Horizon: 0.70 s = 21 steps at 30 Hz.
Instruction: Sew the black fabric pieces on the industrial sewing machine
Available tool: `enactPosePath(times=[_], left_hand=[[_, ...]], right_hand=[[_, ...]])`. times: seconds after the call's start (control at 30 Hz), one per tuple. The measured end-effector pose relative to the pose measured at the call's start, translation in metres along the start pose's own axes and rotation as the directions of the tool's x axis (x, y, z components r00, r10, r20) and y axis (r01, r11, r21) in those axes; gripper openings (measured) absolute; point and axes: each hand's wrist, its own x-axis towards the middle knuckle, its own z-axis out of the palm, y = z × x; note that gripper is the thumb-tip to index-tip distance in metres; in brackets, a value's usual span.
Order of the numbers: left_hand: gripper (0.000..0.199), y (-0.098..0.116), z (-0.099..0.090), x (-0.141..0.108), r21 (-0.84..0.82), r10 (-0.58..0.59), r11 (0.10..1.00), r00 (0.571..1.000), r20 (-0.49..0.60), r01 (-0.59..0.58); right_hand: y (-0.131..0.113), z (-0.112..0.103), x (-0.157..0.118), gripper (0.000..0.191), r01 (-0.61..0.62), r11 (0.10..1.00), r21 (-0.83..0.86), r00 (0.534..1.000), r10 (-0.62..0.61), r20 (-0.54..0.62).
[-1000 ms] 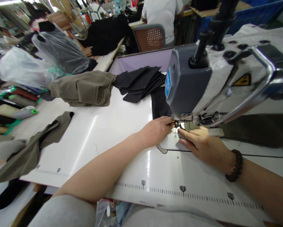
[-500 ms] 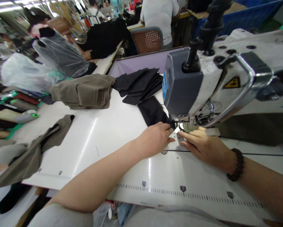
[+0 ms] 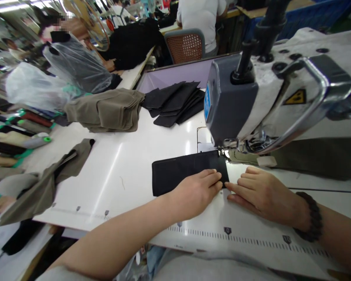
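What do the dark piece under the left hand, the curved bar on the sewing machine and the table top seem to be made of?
Dark piece: probably cloth, matte, flat with straight edges.
Curved bar: metal, likely polished or chromed, given its mirror-like highlights.
Table top: smooth, glossy, perhaps laminate, since it shows bright light streaks; its core is hidden.
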Motion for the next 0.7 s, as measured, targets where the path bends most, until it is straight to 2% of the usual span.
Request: enactPosePath(times=[0.33, 0.57, 0.7], left_hand=[[0.025, -0.013, 0.001, 0.005, -0.011, -0.016, 1.0, 1.0, -0.016, 0.016], [0.024, -0.027, 0.002, 0.012, -0.03, -0.067, 0.997, 0.997, 0.025, 0.068], [0.024, -0.035, 0.002, 0.016, -0.052, -0.076, 0.996, 0.997, 0.015, 0.076]], right_hand=[[0.005, 0.004, -0.001, 0.032, -0.065, 0.996, -0.059, 0.997, 0.067, 0.025], [0.011, 0.008, 0.002, 0.037, -0.172, 0.98, -0.098, 0.983, 0.177, 0.046], [0.015, 0.013, 0.002, 0.037, -0.231, 0.968, -0.094, 0.97, 0.237, 0.049]])
